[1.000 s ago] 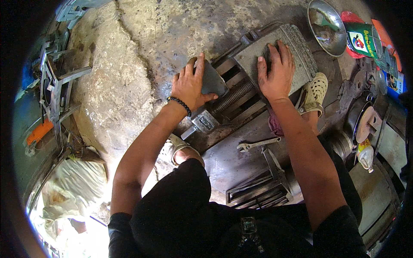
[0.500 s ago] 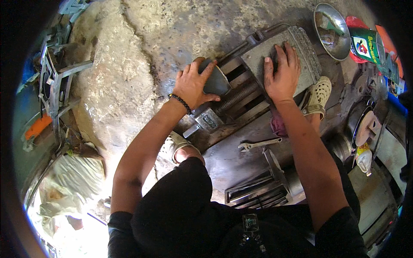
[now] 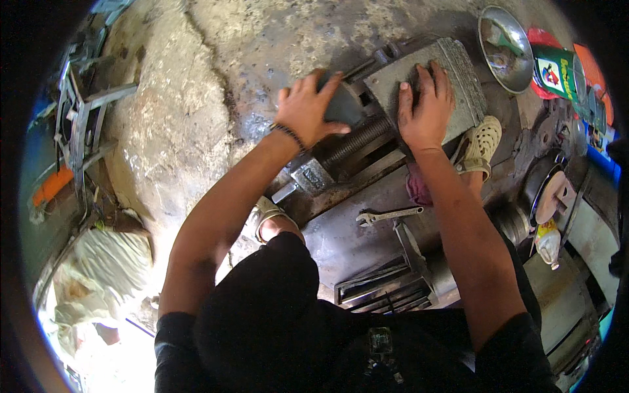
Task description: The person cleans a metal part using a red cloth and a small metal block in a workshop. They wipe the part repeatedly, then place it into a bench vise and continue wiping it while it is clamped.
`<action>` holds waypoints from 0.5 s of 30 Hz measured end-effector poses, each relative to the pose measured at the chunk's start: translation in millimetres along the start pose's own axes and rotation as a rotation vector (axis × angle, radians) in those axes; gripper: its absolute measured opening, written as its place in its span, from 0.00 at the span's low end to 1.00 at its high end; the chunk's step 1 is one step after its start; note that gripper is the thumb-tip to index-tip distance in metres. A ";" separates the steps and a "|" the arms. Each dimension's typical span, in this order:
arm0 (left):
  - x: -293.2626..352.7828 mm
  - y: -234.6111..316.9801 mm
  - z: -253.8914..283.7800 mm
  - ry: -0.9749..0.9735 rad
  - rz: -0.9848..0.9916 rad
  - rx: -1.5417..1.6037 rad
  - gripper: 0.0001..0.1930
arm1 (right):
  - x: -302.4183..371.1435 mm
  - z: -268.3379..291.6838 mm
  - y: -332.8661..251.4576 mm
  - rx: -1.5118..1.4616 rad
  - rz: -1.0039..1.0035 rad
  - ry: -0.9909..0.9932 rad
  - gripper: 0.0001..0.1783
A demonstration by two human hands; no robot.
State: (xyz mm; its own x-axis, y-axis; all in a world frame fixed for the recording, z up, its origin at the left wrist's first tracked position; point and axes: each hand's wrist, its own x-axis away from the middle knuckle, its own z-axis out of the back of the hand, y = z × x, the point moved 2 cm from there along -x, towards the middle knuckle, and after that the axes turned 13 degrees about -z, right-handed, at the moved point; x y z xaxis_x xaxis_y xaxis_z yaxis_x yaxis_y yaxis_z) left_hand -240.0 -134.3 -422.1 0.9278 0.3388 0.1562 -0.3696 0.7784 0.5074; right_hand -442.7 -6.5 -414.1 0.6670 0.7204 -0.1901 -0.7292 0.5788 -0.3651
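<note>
A heavy grey machine vise lies on the floor in front of me, with a long threaded screw [image 3: 357, 141] between its rails. My left hand [image 3: 304, 108] is over a dark flat metal plate [image 3: 345, 108] at the rails, its fingers spread and its thumb stretched apart. Whether the palm presses on the plate is hidden. Flat on the vise's broad grey block [image 3: 458, 82] rests my right hand [image 3: 424, 114], fingers extended and holding nothing. At the near left end of the screw sits a smaller metal block [image 3: 312, 175] with a short square stub.
An adjustable wrench [image 3: 390, 216] lies near my right forearm, beside a metal frame [image 3: 386, 281]. A round metal bowl [image 3: 506, 49] holding a brush and a green tub [image 3: 557, 75] stand far right. Metal stands [image 3: 85, 111] are at the left. My shoes flank the vise.
My left hand has moved away from me and to the right, and the dark plate has shifted toward the broad block. My right hand stays on the block.
</note>
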 end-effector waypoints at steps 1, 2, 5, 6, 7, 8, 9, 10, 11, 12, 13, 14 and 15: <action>-1.2 0.1 0.2 0.008 -0.039 0.024 0.58 | 0.3 0.5 -0.2 -0.006 0.008 0.006 0.26; -2.9 -2.5 -1.3 -0.044 0.010 -0.030 0.58 | -0.4 0.5 -0.5 -0.008 0.024 0.011 0.26; 2.9 -8.2 -1.6 -0.231 0.033 -0.085 0.59 | 0.8 0.7 -0.7 -0.010 0.017 0.007 0.26; 3.1 -9.3 1.3 -0.172 0.001 -0.071 0.59 | 0.2 0.6 -0.6 -0.010 0.004 0.010 0.26; 3.8 -9.0 1.0 -0.195 0.013 -0.081 0.59 | 0.4 0.3 -0.5 -0.007 -0.005 0.014 0.26; 5.0 -10.0 1.0 -0.280 0.068 -0.121 0.59 | 0.8 0.2 -0.3 -0.003 -0.010 0.013 0.26; 4.5 -7.8 1.5 -0.203 0.035 -0.127 0.59 | 0.4 -0.5 -0.5 0.007 0.003 0.009 0.26; 4.0 -5.0 3.3 -0.084 -0.028 -0.039 0.60 | 1.5 -0.4 -0.5 -0.006 0.006 0.007 0.26; 5.2 -4.3 2.8 -0.084 -0.040 -0.067 0.60 | 1.2 -0.2 -0.3 -0.011 0.021 0.006 0.26; 4.1 -2.3 3.1 -0.017 -0.125 -0.035 0.60 | 1.1 -0.4 0.0 -0.021 0.011 0.008 0.26; 6.5 -5.5 1.5 -0.092 -0.027 -0.066 0.60 | 1.3 -0.1 0.2 -0.012 0.018 0.007 0.26; 7.4 -7.7 0.1 -0.115 0.015 -0.054 0.60 | 1.5 -0.3 0.0 0.002 0.038 0.000 0.26; 9.3 -13.0 -0.7 -0.201 0.086 -0.090 0.60 | 0.7 -0.5 0.2 0.009 0.025 0.007 0.26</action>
State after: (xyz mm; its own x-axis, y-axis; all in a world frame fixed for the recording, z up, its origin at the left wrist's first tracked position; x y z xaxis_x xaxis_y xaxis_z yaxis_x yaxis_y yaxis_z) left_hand -226.6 -140.9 -427.9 0.8809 0.3005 0.3656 -0.4420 0.7986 0.4085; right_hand -442.2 -6.0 -414.7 0.6499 0.7319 -0.2050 -0.7466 0.5643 -0.3523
